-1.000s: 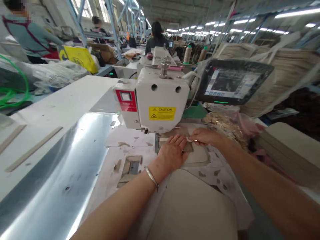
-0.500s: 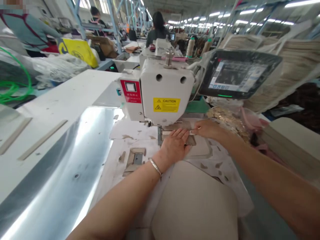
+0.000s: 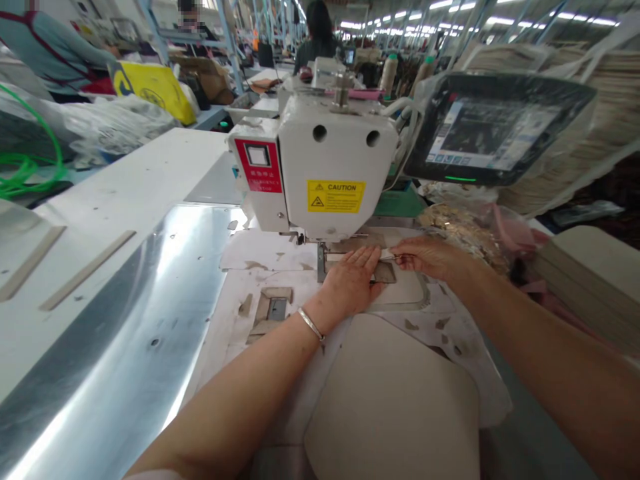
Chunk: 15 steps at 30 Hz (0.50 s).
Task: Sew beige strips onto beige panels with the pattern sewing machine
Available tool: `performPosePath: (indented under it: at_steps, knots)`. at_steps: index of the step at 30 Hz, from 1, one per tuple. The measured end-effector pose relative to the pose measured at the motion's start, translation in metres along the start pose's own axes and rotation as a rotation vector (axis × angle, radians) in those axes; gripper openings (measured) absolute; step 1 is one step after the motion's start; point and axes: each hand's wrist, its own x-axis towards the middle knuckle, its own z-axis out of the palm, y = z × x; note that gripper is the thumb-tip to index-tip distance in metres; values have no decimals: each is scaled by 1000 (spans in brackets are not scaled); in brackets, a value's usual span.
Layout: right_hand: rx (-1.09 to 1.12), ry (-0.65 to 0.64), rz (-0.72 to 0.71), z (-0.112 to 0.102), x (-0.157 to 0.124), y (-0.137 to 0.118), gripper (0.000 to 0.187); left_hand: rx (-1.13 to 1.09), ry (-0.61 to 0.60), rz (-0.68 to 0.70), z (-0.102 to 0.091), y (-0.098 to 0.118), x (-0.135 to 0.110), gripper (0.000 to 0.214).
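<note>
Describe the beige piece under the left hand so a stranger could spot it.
Find the white sewing machine with the yellow caution label. Below its head, the left hand presses flat on a pale beige piece. Unlike the large rounded panel nearer the camera, it sits in a frame.

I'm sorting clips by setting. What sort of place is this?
Most likely a sewing factory: an industrial sewing machine with a touchscreen panel, thread cones behind it, and stacked beige pieces on the right.
</note>
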Motion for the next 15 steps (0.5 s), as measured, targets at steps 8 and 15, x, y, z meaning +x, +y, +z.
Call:
performPosePath:
  at_steps: [8,15]
  knots:
    - [-24,29,10,1,-2,1,27,14,-3,-6,0,0,1,69]
    - [-128,50,18,3,-2,-3,28,14,-8,-4,-2,1,0,68]
